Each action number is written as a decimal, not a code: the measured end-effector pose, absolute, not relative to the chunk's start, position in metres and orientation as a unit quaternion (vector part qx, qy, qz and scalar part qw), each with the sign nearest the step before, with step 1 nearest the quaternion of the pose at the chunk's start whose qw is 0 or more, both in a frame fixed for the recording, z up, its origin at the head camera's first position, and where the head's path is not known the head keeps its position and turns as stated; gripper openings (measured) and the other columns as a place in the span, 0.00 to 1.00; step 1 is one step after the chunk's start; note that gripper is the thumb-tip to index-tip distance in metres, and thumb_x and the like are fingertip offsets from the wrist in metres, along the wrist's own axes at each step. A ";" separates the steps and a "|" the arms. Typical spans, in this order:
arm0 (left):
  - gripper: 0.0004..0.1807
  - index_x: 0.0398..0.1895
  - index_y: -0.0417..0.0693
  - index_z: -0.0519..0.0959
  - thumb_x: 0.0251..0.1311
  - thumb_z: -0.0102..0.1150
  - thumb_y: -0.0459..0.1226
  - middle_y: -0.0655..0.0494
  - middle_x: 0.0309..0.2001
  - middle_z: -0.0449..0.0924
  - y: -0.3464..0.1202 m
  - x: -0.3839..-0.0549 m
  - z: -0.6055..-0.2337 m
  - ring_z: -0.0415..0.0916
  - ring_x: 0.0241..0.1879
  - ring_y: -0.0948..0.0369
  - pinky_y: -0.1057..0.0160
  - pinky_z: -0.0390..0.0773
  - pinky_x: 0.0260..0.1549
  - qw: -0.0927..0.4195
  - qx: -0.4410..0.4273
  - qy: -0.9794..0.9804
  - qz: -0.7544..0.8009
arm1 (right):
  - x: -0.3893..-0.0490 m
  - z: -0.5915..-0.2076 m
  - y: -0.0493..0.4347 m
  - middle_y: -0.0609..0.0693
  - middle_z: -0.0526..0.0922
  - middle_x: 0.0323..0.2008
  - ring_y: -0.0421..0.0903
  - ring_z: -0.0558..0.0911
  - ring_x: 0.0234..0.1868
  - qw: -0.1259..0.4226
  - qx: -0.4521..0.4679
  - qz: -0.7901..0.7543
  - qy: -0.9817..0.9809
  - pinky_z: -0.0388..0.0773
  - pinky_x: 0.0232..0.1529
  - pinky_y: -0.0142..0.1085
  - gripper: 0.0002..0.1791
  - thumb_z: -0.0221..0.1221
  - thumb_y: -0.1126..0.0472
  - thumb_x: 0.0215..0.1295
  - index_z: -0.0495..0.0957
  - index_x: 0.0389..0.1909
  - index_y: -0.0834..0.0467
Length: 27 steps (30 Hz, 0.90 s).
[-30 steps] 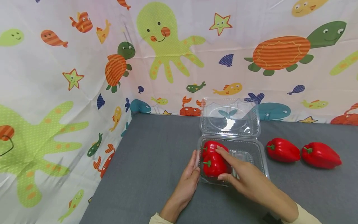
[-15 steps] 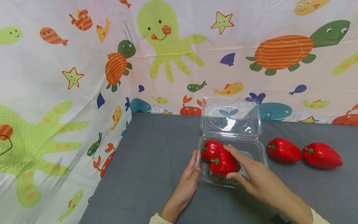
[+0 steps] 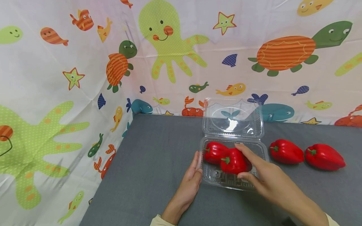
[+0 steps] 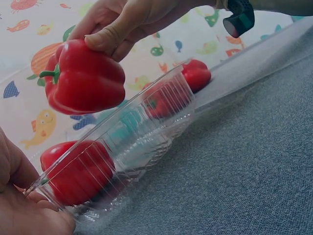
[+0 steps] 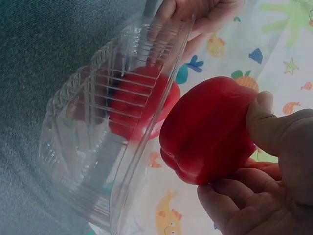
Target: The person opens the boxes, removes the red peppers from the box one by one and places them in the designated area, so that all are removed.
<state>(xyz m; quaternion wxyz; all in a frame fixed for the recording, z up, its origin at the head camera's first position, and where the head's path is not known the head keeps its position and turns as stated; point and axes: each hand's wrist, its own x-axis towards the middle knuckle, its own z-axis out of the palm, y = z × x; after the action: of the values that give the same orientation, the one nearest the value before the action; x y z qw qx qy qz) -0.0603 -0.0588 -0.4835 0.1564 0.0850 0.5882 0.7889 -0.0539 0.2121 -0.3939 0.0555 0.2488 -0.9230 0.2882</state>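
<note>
A clear plastic clamshell container [image 3: 210, 176] lies on the table with its lid [image 3: 233, 125] hinged back. My left hand [image 3: 189, 185] holds the container's left side, with the thumb at the rim. Inside, at the left end, lies one red bell pepper [image 4: 78, 171]. My right hand [image 3: 268, 179] grips a second red bell pepper [image 3: 235, 161] between thumb and fingers. In the left wrist view this pepper [image 4: 85, 78] hangs above the container's rim, its green stem pointing left. The right wrist view shows its rounded bottom end [image 5: 210, 129] turned toward the container.
Two more red bell peppers, a nearer one [image 3: 286, 151] and a farther one [image 3: 325, 157], lie on the grey table [image 3: 158, 150] to the right of the container. A cloth printed with sea animals [image 3: 175, 94] hangs behind and on the left.
My right hand has carried its pepper to the right, from beside the other pepper toward the container's middle. My left hand stays on the container's side.
</note>
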 end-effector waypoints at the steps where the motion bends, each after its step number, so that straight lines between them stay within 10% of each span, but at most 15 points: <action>1: 0.37 0.87 0.50 0.36 0.81 0.31 0.28 0.55 0.87 0.34 -0.059 -0.060 -0.484 0.30 0.84 0.58 0.53 0.37 0.81 0.156 0.085 0.589 0.788 | -0.054 -0.393 0.213 0.60 0.72 0.75 0.62 0.84 0.61 0.052 0.247 0.289 -0.923 0.89 0.47 0.48 0.56 0.77 0.54 0.60 0.54 0.85 0.42; 27: 0.37 0.88 0.50 0.36 0.82 0.32 0.29 0.58 0.87 0.36 -0.058 -0.061 -0.481 0.33 0.84 0.61 0.56 0.42 0.80 0.160 0.077 0.595 0.784 | -0.052 -0.388 0.235 0.60 0.77 0.71 0.65 0.82 0.62 0.078 0.223 0.290 -0.927 0.90 0.40 0.49 0.59 0.80 0.55 0.54 0.58 0.84 0.45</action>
<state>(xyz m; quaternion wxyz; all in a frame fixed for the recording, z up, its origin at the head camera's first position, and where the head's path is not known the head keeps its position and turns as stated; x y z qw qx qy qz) -0.0606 -0.0582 -0.4812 0.1595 0.0767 0.5955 0.7836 -0.0521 0.2348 -0.3877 0.0784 0.2225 -0.9274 0.2902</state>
